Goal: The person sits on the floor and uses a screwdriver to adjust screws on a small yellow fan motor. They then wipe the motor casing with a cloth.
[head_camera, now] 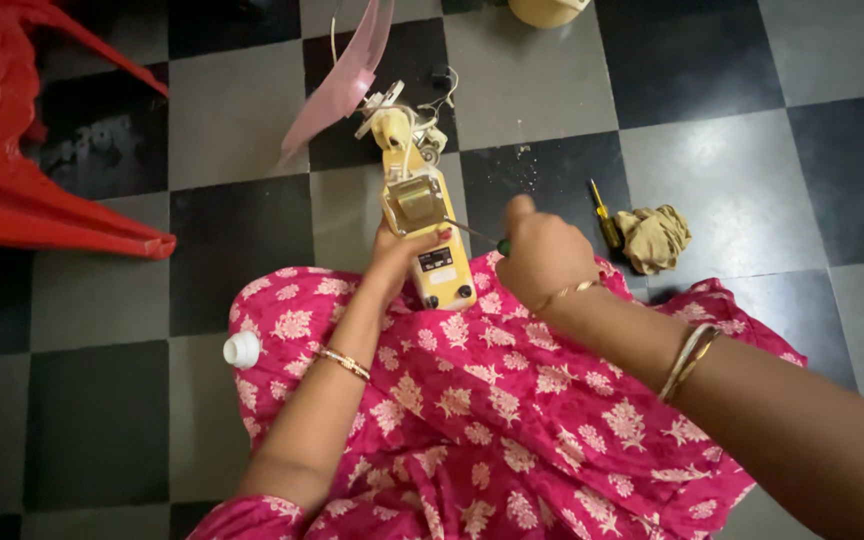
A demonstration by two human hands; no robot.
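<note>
While the left hand (399, 262) grips the yellow fan body (426, 235) resting on the lap, the right hand (542, 255) clenches a screwdriver (476, 234), tip just beyond the left fingers. Motor parts already lie exposed; the casing apparently remains unopened.

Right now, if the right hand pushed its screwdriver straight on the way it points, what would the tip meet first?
The right hand aims its thin green-handled screwdriver leftward at the yellow plastic fan body. It would likely meet the brass-coloured metal motor block first, though depth is hard to judge. The left hand steadies the body from behind.
</note>
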